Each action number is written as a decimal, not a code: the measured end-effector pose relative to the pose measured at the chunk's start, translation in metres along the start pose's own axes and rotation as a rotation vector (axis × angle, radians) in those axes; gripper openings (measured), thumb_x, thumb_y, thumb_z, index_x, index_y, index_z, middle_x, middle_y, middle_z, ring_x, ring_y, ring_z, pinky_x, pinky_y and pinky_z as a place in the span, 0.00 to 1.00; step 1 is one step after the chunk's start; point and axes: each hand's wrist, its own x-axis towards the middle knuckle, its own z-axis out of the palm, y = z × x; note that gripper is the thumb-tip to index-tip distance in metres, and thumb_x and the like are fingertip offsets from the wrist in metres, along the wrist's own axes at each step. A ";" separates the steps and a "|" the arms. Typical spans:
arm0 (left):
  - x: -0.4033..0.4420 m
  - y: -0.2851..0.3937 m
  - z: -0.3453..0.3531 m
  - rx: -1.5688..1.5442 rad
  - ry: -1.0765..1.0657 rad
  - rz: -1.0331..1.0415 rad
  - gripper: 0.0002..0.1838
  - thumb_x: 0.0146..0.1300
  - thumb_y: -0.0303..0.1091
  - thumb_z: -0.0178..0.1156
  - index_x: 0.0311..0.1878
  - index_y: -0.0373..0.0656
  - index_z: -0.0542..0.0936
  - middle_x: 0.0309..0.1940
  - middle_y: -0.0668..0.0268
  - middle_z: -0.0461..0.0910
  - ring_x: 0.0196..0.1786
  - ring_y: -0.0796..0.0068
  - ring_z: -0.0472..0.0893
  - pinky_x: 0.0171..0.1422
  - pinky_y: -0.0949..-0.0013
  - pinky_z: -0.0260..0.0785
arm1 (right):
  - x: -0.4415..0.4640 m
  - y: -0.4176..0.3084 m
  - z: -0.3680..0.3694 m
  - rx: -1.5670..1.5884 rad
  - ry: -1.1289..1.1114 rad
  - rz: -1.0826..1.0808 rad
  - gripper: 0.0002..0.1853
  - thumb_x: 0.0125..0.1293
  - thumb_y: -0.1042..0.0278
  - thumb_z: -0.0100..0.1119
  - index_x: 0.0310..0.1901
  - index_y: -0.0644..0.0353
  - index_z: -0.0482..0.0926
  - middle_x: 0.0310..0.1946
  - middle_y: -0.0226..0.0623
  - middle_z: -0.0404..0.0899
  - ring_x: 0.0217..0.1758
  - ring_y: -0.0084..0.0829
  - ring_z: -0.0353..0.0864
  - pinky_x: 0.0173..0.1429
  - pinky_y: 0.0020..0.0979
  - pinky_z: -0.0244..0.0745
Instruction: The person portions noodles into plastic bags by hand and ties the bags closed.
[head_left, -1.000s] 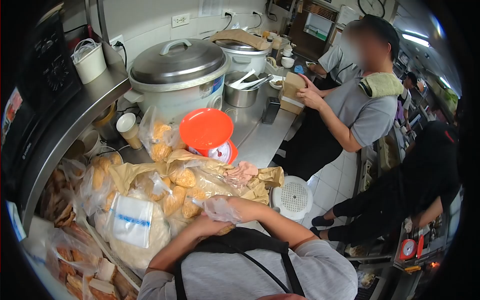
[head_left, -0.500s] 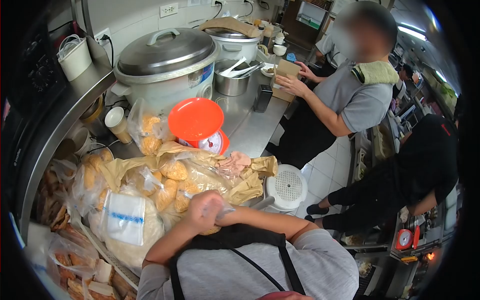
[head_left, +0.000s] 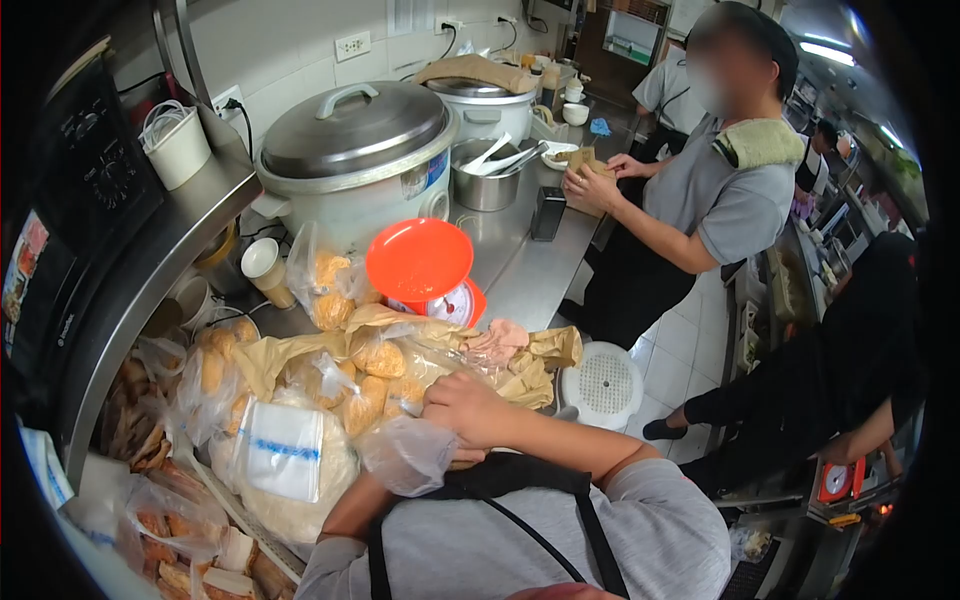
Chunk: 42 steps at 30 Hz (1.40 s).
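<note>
My right hand (head_left: pixel 466 409) is closed at the upper edge of a clear plastic bag (head_left: pixel 408 457), in front of my chest. The bag covers most of my left hand, so its fingers cannot be made out; my left forearm (head_left: pixel 352 508) reaches up to it from the lower left. Just beyond my hands lie knotted bags of orange shredded food (head_left: pixel 372 400) and crumpled brown paper (head_left: pixel 545 365). A white packet with a blue stripe (head_left: pixel 280 447) rests on a large bag of pale food (head_left: pixel 300 508) to the left.
A red scale (head_left: pixel 420 260) stands behind the bags, near a large lidded cooker (head_left: pixel 355 150) and a steel pot (head_left: pixel 485 185). A white stool (head_left: pixel 603 383) is right of the counter. A co-worker (head_left: pixel 740 190) holds a brown box (head_left: pixel 588 165); another person in black (head_left: pixel 850 340) bends at right.
The plastic bag now hangs spread out over my left hand, where it was bunched before. My left hand was visible and raised earlier. The co-worker's box is now folded lower. The view has shifted slightly.
</note>
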 end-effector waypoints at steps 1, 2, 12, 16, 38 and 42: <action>0.001 0.001 0.000 0.005 -0.008 -0.025 0.22 0.45 0.39 0.61 0.43 0.42 0.70 0.39 0.63 0.71 0.43 0.73 0.70 0.45 0.73 0.63 | 0.004 -0.003 -0.005 -0.005 -0.037 0.019 0.10 0.42 0.64 0.54 0.28 0.56 0.72 0.26 0.34 0.69 0.32 0.34 0.68 0.37 0.33 0.62; 0.004 0.002 0.001 0.005 -0.020 -0.052 0.19 0.45 0.38 0.60 0.42 0.42 0.72 0.38 0.63 0.72 0.42 0.74 0.71 0.44 0.73 0.64 | 0.006 -0.003 -0.009 -0.010 -0.075 0.037 0.10 0.42 0.63 0.53 0.28 0.56 0.72 0.25 0.34 0.69 0.32 0.34 0.69 0.38 0.33 0.63; 0.005 0.016 0.015 -0.301 0.101 0.146 0.05 0.55 0.28 0.47 0.31 0.39 0.72 0.23 0.69 0.71 0.31 0.80 0.70 0.38 0.76 0.63 | -0.006 0.001 -0.009 1.463 0.258 0.852 0.19 0.64 0.50 0.35 0.22 0.54 0.62 0.16 0.26 0.62 0.16 0.19 0.61 0.21 0.25 0.62; -0.001 0.027 0.017 -0.432 0.160 0.052 0.08 0.58 0.31 0.45 0.31 0.38 0.72 0.21 0.72 0.68 0.29 0.83 0.68 0.36 0.78 0.62 | 0.007 0.000 -0.027 1.938 0.480 0.879 0.16 0.63 0.50 0.37 0.22 0.49 0.59 0.13 0.20 0.50 0.13 0.16 0.47 0.19 0.20 0.49; -0.023 0.044 -0.036 0.621 0.236 0.195 0.07 0.55 0.29 0.49 0.28 0.37 0.76 0.24 0.65 0.75 0.31 0.76 0.73 0.36 0.71 0.64 | -0.035 0.022 -0.069 0.146 -0.377 0.363 0.12 0.60 0.60 0.44 0.26 0.58 0.71 0.23 0.37 0.74 0.29 0.33 0.74 0.34 0.28 0.65; -0.010 0.085 -0.018 0.128 0.306 0.111 0.06 0.52 0.28 0.52 0.30 0.39 0.77 0.26 0.64 0.75 0.36 0.72 0.72 0.42 0.69 0.63 | -0.038 0.057 -0.042 0.704 -0.105 0.436 0.14 0.63 0.58 0.42 0.27 0.57 0.70 0.22 0.29 0.69 0.28 0.24 0.69 0.33 0.25 0.64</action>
